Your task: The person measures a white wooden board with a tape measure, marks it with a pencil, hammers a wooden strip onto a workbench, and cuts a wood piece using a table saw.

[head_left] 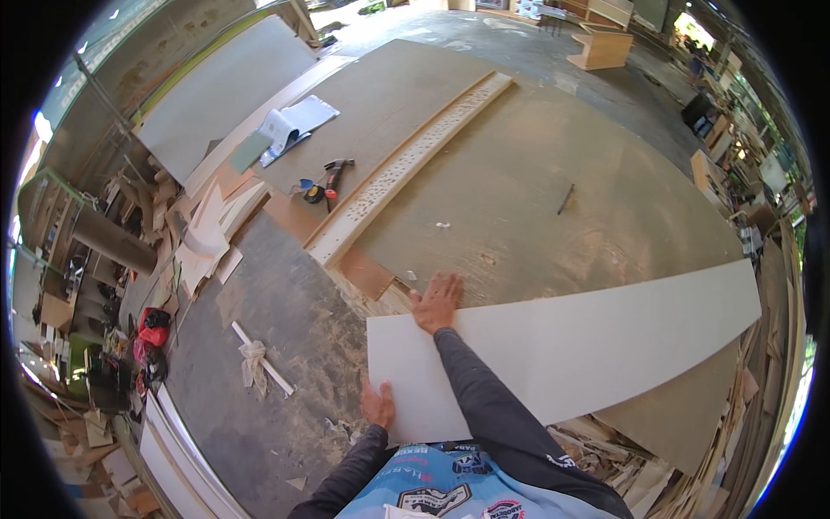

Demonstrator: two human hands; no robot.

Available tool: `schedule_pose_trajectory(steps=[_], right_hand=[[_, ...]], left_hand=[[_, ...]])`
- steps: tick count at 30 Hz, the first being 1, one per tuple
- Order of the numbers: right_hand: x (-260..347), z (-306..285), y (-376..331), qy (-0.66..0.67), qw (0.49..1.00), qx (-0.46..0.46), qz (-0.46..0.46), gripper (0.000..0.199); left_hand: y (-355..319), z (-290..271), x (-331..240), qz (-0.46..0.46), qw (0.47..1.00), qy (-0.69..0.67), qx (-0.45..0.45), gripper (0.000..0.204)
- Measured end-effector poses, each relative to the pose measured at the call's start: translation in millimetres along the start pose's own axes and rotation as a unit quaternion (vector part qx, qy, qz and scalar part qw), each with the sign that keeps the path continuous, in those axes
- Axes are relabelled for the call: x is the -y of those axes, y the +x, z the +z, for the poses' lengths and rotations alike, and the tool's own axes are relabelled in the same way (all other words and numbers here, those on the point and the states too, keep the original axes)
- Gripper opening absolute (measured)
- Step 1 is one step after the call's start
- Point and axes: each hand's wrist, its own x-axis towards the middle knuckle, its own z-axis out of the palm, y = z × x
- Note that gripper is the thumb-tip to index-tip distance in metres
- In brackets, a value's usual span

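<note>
A long white panel (596, 337) lies across the near side of the large brown worktable board (553, 190). My left hand (377, 405) is at the panel's short left edge, closed around that edge, its underside fingers partly hidden. My right hand (437, 303) rests on the far edge close to the left corner, its fingers stretched out past the edge over the board. Beyond it, a long pale wooden channel piece (406, 173) with rows of dark spots runs away from me. A hammer (338, 171) and a tape measure (313, 192) lie to its left.
A dark pen-like stick (566, 199) lies on the board. Plastic-wrapped sheets (298, 125) sit at the far left. Wood offcuts (212, 221) are piled left of the table. A white tube (264, 360) lies on the dusty floor (294, 294). Scrap strips (614, 450) sit under the panel's near side.
</note>
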Motion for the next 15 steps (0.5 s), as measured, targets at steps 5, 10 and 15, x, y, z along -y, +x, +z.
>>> schedule_pose_trajectory(steps=[5,10,15], right_hand=[[95,-2,-22,0.273,0.853,0.296,-0.331,0.032],[38,20,34,0.265,0.906,0.051,-0.326,0.026],[-29,-6,160,0.098,0.984,-0.119,-0.094,0.071]], left_hand=[[-3,-24,-11,-0.005,0.997,-0.06,0.053,0.046],[-7,-8,-14,-0.011,0.998,-0.029,0.045,0.048],[-11,-18,-27,-0.066,0.996,0.034,0.056,0.053]])
